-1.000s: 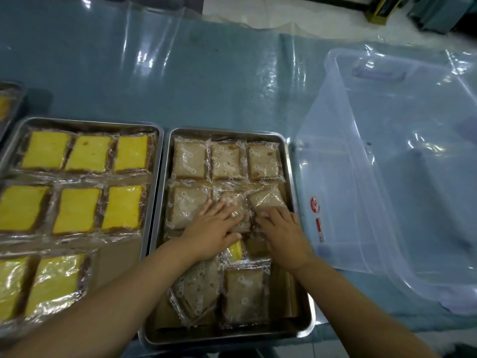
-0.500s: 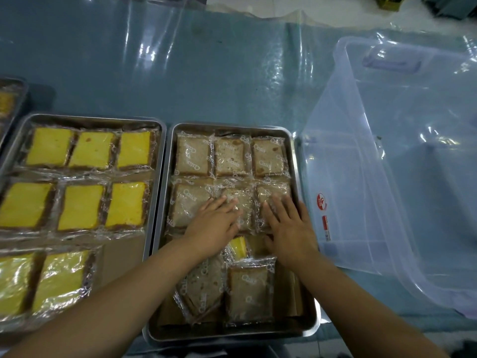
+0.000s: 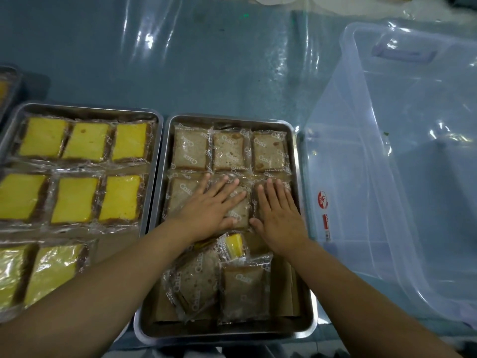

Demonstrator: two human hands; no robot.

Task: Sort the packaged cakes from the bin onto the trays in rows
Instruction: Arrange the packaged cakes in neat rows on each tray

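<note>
Cakes [image 3: 241,211]: left hand [image 3: 210,210], right hand [image 3: 280,215] flat

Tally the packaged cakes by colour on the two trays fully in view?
Yellow cakes: 9 (8 on the left tray, 1 loose on the right tray)
Brown cakes: 8, all on the right tray
Total: 17
</note>
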